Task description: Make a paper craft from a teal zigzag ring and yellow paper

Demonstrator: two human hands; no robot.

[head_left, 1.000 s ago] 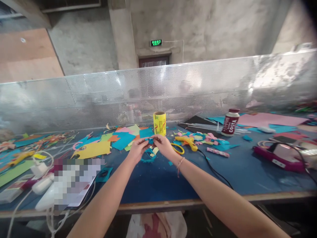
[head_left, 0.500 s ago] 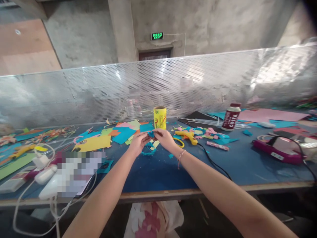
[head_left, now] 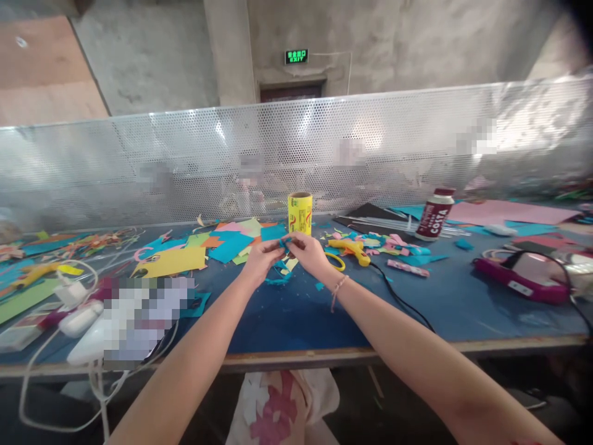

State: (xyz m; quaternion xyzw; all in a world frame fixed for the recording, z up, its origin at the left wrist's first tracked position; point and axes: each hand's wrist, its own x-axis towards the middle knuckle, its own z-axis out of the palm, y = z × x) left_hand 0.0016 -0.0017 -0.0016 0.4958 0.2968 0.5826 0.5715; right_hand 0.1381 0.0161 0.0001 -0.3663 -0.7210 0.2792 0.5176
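Note:
Both of my hands meet over the middle of the blue table (head_left: 296,315). My left hand (head_left: 262,259) and my right hand (head_left: 309,253) pinch a small piece of blue paper (head_left: 283,243) between their fingertips, held just above the tabletop. Blue paper scraps (head_left: 278,278) lie right under the hands. A yellow roll of tape (head_left: 299,214) stands upright just behind them. A yellow glue gun (head_left: 352,250) with a black cord lies to the right of my right hand, beside yellow-handled scissors (head_left: 335,261).
Coloured paper sheets and offcuts (head_left: 185,254) litter the table's left and centre. A dark drink bottle (head_left: 433,214) stands at the right, a pink device (head_left: 523,278) further right. White chargers and cables (head_left: 78,321) lie front left. A perforated metal screen (head_left: 296,154) runs along the back edge.
My hands stay together on the blue paper piece, working it slightly with the fingertips. The view has tilted down a little.

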